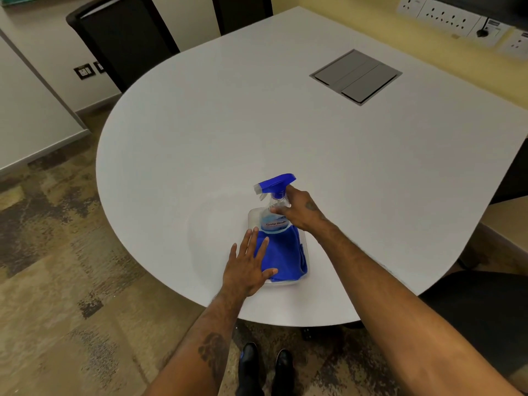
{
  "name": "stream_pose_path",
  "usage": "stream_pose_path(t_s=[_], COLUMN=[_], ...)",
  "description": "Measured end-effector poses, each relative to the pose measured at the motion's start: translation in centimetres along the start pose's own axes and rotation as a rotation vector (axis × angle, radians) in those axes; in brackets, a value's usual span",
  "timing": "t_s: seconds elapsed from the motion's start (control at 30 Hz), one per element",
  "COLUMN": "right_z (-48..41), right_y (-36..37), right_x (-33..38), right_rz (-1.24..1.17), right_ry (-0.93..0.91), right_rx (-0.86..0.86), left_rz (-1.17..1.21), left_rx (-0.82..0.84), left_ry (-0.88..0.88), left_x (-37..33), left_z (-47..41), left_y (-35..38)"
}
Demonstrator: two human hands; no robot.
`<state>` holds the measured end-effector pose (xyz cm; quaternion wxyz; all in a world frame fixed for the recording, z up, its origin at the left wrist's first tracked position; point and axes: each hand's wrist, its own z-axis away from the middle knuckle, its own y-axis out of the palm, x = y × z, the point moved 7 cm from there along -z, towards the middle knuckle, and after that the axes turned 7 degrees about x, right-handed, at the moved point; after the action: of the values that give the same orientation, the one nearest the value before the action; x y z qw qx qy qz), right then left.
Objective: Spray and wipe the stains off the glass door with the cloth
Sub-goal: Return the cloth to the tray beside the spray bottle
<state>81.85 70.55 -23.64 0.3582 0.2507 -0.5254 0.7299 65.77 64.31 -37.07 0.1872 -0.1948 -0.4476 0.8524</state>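
Tray (251, 217) holding cloth (283, 255) and bottle (273, 215), near the counter's (228, 124) front edge.
Right hand (297, 210) is gripping the bottle's neck; left hand (248, 267) is lying open, fingers spread, on the cloth.

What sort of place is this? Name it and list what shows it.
Most likely an office meeting room. The large white table has a flush grey cable hatch set into its top, black office chairs stand around it, and a row of wall sockets runs along the yellow wall.
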Motion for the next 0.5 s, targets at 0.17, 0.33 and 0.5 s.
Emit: stream_pose_path(t_s=[0.17,0.33,0.5], right_z=[-0.7,-0.5,0.3], right_y=[0.0,-0.2,-0.7], right_x=[-0.3,-1.0,-1.0], right_rz=[0.013,-0.028,-0.079], right_ry=[0.021,0.06,0.092], right_rx=[-0.019,-0.046,-0.093], left_rz=[-0.008,-0.01,-0.024], left_rx=[0.008,0.008,-0.002], left_ry=[-0.002,0.006,0.005], left_x=[0.0,-0.1,0.3], left_z=[0.1,0.3,0.5], left_y=[-0.1,-0.6,-1.7])
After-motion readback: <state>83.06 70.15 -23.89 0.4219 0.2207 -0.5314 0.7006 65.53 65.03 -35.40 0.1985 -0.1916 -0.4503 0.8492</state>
